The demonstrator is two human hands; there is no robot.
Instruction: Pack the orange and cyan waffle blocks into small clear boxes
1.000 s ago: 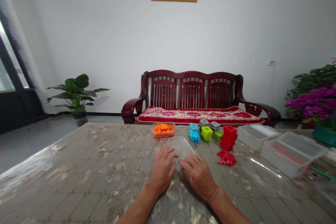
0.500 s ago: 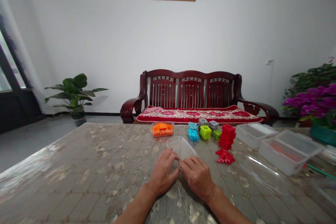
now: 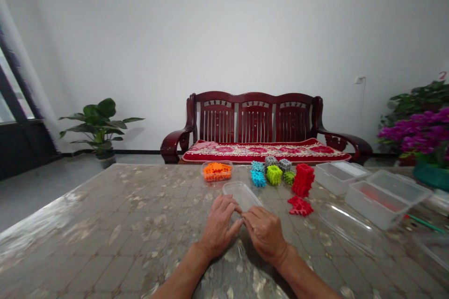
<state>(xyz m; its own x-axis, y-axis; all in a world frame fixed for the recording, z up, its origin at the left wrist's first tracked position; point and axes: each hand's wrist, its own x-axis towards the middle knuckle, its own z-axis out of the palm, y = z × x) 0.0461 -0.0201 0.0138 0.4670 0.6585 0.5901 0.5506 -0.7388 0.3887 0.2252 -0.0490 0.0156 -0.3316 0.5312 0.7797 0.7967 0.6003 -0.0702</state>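
My left hand (image 3: 221, 224) and my right hand (image 3: 263, 231) meet at the fingertips, low over the middle of the table. The left fingers are bent, with a gap between them and the thumb; its tips come together at the right hand's fingertips. My right hand is closed, with its fingers curled under. Whatever lies between the fingertips is hidden. Just beyond the hands is a clear plastic container (image 3: 242, 192), its near end covered by them. Farther back, a clear box holds orange toothed pieces (image 3: 217, 171).
Blue pieces (image 3: 258, 178), a lime block (image 3: 274, 174), grey pieces (image 3: 271, 162) and a red stack (image 3: 303, 180) stand beyond the right hand. A flat red piece (image 3: 300, 206), a clear lid (image 3: 351, 228) and an open translucent box (image 3: 377, 205) lie rightward. A wooden bench (image 3: 255, 119) stands behind.
Both hands stay almost in place, with a slight shift at the fingertips. The view has tilted down a very little; the objects on the table have not moved.
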